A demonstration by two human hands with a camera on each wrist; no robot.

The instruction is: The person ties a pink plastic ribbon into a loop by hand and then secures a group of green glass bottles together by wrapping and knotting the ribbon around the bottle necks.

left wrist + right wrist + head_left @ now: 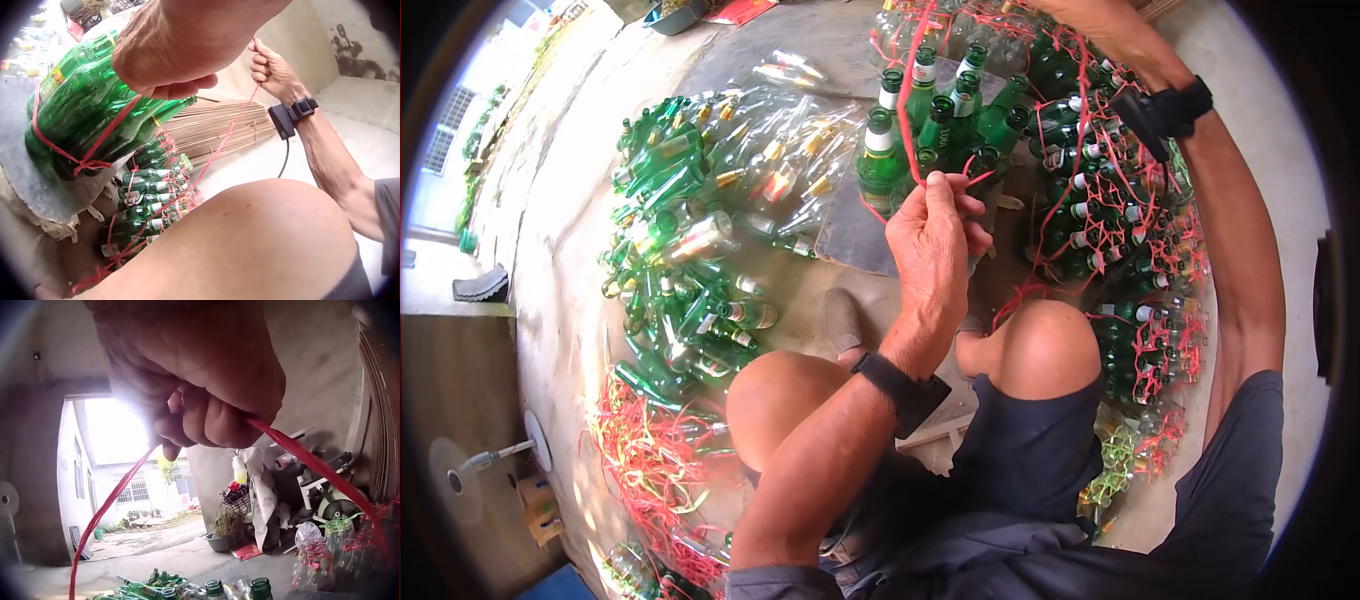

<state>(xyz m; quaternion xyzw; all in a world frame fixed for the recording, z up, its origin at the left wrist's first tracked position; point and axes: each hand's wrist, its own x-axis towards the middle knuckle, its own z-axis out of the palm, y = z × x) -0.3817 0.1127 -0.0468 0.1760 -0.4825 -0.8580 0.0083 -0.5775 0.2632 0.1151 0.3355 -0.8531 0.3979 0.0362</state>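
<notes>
A bundle of upright green glass bottles (935,125) stands on a low dark board (850,235) between the person's knees. Red plastic twine (103,140) runs round the bundle and meets in a knot low on its side. The left hand (935,235) is at the near side of the bottles, pinching the twine between thumb and forefinger. Raised high to the right, the right hand (275,72) grips a length of the same twine in a fist (200,415), and it is partly cut off at the top of the head view. Twine stretches from that fist down past the knee.
Loose green and clear bottles (690,240) lie heaped on the left floor, with a tangle of red twine (650,450) nearer. Rows of bottles netted in red twine (1100,210) fill the right side. A fan (535,440) stands far left.
</notes>
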